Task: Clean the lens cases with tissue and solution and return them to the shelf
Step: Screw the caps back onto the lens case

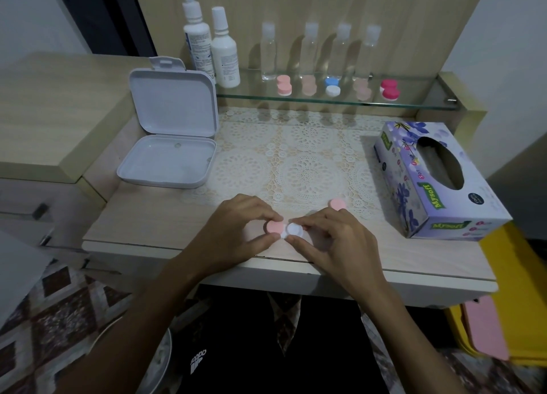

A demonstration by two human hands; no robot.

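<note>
Near the table's (142, 230) front edge, the left hand (233, 230) pinches the lens case's (284, 229) pink cap (273, 227) while the right hand (331, 239) pinches its white cap (294, 229). A loose pink cap (338, 204) lies just right.

A pale wood-grain table (148, 230) stood against a matching light wooden back panel (296, 2), with a dark doorway (112, 14) and white wall (35, 14) at left, a brown-and-cream diamond-patterned floor (59, 313) below, under dim indoor light.
</note>
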